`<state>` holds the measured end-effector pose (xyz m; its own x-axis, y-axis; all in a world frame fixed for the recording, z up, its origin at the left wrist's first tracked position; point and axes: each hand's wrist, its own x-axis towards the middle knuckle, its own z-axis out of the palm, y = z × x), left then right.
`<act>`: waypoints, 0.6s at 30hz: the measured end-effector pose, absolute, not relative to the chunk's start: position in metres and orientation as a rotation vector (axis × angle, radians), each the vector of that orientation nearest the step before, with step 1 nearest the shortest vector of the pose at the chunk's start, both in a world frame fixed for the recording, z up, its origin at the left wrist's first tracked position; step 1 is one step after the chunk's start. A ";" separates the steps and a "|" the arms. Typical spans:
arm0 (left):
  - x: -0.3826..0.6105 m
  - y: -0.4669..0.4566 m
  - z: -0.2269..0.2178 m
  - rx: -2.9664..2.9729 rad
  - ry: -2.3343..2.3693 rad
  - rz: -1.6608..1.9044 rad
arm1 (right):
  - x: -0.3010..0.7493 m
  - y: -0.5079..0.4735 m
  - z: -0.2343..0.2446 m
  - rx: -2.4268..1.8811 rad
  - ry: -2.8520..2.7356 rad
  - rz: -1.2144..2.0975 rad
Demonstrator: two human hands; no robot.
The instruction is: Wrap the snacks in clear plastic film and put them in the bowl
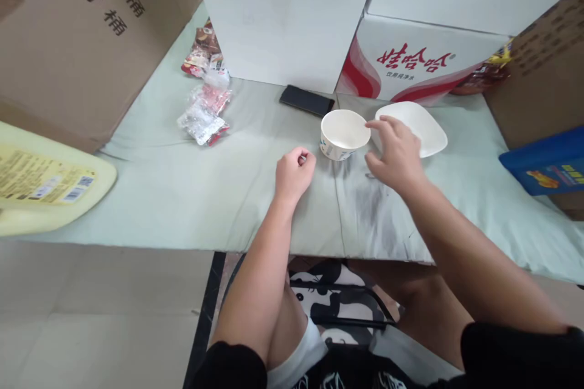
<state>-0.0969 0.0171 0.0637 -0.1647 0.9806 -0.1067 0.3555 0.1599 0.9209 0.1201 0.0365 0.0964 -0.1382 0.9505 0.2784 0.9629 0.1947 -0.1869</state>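
Note:
A white paper bowl (344, 130) with a small printed pattern on its side stands upright on the pale green cloth. To its left, my left hand (295, 175) rests on the cloth as a loose fist, with nothing visible in it. My right hand (396, 154) hovers at the bowl's right, fingers apart and thumb spread. The index fingertip is at the bowl's rim; whether it touches I cannot tell. Behind and partly beneath this hand lies a shallow white square dish (422, 127), its near left side hidden by the fingers.
A black phone (306, 100) lies behind the bowl, before stacked white cartons (283, 30). Snack packets (204, 115) lie at left, near a large cardboard box (82, 54) and a pale yellow jug (50, 179). A blue package (547, 161) stands at right. The cloth's front edge borders my lap.

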 end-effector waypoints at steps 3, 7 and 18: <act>-0.101 0.014 0.063 1.320 1.608 1.011 | 0.166 0.031 0.086 -1.858 -2.083 -0.092; -0.100 0.013 0.063 1.315 1.584 1.008 | 0.207 0.028 0.070 -1.964 -2.097 0.004; -0.090 0.014 0.066 1.331 1.627 1.053 | 0.105 0.030 0.119 -1.565 -2.012 0.099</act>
